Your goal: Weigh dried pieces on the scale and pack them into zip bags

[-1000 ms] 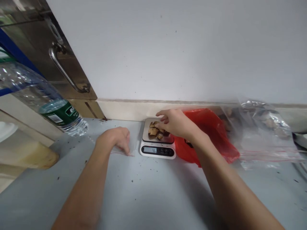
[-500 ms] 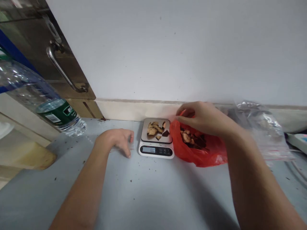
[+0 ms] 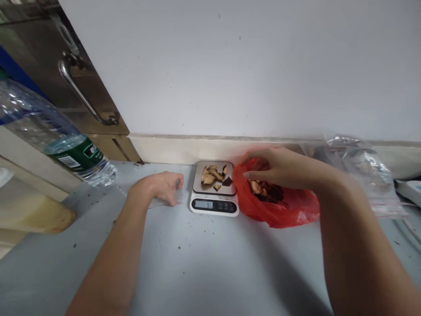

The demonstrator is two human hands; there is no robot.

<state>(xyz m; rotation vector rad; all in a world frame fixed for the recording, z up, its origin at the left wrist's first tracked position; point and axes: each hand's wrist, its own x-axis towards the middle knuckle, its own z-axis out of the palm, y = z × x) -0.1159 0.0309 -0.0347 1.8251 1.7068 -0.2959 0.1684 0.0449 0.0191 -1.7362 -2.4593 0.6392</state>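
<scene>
A white kitchen scale (image 3: 215, 208) stands on the grey table, its display reading about 9.5. Several dried brown slices (image 3: 210, 177) lie on its metal plate. To the right, touching the scale, a red plastic bag (image 3: 292, 210) gapes around more dried slices (image 3: 263, 191). My right hand (image 3: 276, 166) is over the bag's mouth, thumb and fingers apart, with nothing visible between them. Left of the scale, my left hand (image 3: 162, 186) rests over a thin clear plastic bag (image 3: 164, 201). Its fingers are loosely curled and apart from the thumb.
Clear zip bags (image 3: 365, 175) lie against the wall at right, near a white device (image 3: 409, 191). At left are a large water bottle (image 3: 82, 153) and a tub with yellowish contents (image 3: 39, 215). Dark crumbs dot the table. A metal handle (image 3: 85, 96) juts at upper left.
My right hand has lowered slightly and shifted right over the red bag, whose right side spreads wider. The scale's display dropped from about 10.0 to 9.5. My left hand's thumb moved inward.
</scene>
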